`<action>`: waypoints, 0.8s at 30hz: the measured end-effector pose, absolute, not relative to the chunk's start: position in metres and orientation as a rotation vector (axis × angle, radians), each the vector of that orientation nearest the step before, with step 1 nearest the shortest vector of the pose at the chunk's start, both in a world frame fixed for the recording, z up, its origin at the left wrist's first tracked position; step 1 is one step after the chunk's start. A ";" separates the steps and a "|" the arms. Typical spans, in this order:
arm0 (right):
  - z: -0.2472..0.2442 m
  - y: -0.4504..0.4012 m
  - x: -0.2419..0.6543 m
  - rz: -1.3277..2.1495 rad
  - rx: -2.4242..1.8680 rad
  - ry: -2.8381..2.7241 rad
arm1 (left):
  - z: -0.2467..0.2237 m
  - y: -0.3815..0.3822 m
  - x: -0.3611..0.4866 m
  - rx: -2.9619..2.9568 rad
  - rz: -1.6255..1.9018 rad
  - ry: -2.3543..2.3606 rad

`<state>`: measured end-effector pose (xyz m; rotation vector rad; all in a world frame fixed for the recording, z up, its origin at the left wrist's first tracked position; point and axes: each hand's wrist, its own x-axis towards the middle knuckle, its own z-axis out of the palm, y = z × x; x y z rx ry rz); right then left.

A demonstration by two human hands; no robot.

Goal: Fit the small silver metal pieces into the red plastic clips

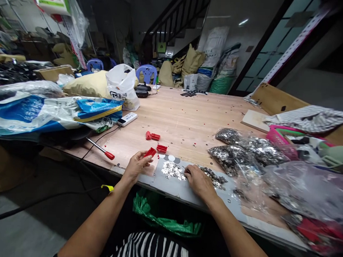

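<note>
My left hand (138, 165) is closed on a small red plastic housing (150, 153), held up at a tilt over the table's front edge. More red plastic housings (161, 148) lie just beyond it on the wood. My right hand (199, 181) rests with bent fingers pinched together on the grey mat (169, 186); what they hold, if anything, is too small to make out. Left of these fingers spreads a pile of shiny flat metal pieces (172, 170). A darker heap of small metal parts (214, 177) lies behind and right of the hand, partly hidden by it.
Clear bags of metal parts (229, 160) crowd the right side, beside a pink basket (282, 141). To the left are a red-handled tool (109, 155), a white power strip (127, 119) and printed sacks (59, 113). A green bag (162, 218) hangs open below the front edge.
</note>
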<state>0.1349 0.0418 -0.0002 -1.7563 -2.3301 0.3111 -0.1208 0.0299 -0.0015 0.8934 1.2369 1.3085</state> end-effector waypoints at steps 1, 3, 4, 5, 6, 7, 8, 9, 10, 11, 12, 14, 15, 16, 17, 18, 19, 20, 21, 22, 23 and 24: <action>0.000 0.040 0.134 0.306 -1.750 -2.322 | 0.001 0.021 -0.115 0.751 1.277 1.107; 0.000 0.034 0.132 0.298 -1.736 -2.300 | 0.005 0.002 -0.105 0.571 1.199 0.929; 0.000 0.030 0.132 0.297 -1.743 -2.289 | 0.007 -0.007 -0.101 0.517 1.160 0.874; 0.000 0.026 0.134 0.294 -1.747 -2.276 | 0.008 -0.016 -0.097 0.485 1.120 0.820; 0.001 0.023 0.137 0.293 -1.753 -2.261 | 0.010 -0.024 -0.095 0.472 1.077 0.775; 0.001 0.019 0.142 0.295 -1.754 -2.235 | 0.011 -0.030 -0.093 0.461 1.033 0.740; 0.002 0.016 0.149 0.295 -1.752 -2.196 | 0.012 -0.036 -0.092 0.455 0.992 0.712; 0.002 0.013 0.158 0.292 -1.753 -2.148 | 0.013 -0.040 -0.091 0.450 0.961 0.692; 0.003 0.010 0.169 0.284 -1.761 -2.089 | 0.013 -0.044 -0.091 0.443 0.940 0.680; 0.003 0.007 0.181 0.264 -1.782 -2.034 | 0.012 -0.046 -0.091 0.434 0.927 0.675; 0.003 0.004 0.193 0.229 -1.838 -1.990 | 0.011 -0.047 -0.091 0.424 0.921 0.676; 0.001 0.000 0.216 0.170 -1.973 -1.913 | 0.008 -0.048 -0.090 0.409 0.914 0.686; -0.001 -0.002 0.226 0.155 -2.009 -1.892 | 0.007 -0.049 -0.089 0.408 0.910 0.694; -0.003 -0.004 0.233 0.145 -2.039 -1.879 | 0.006 -0.049 -0.086 0.414 0.906 0.702; -0.005 -0.005 0.239 0.141 -2.057 -1.874 | 0.005 -0.049 -0.083 0.426 0.902 0.710; -0.007 -0.006 0.242 0.140 -2.067 -1.874 | 0.004 -0.049 -0.080 0.439 0.898 0.719; -0.008 -0.006 0.244 0.140 -2.073 -1.878 | 0.005 -0.049 -0.076 0.450 0.892 0.730; -0.010 -0.006 0.244 0.141 -2.075 -1.881 | 0.005 -0.049 -0.073 0.457 0.885 0.742; -0.010 -0.006 0.244 0.142 -2.075 -1.884 | 0.006 -0.050 -0.070 0.457 0.877 0.750; -0.010 -0.006 0.243 0.144 -2.073 -1.886 | 0.007 -0.050 -0.068 0.451 0.872 0.752; -0.010 -0.006 0.242 0.146 -2.068 -1.888 | 0.008 -0.051 -0.067 0.439 0.869 0.747; -0.010 -0.006 0.241 0.148 -2.062 -1.889 | 0.010 -0.051 -0.066 0.423 0.868 0.736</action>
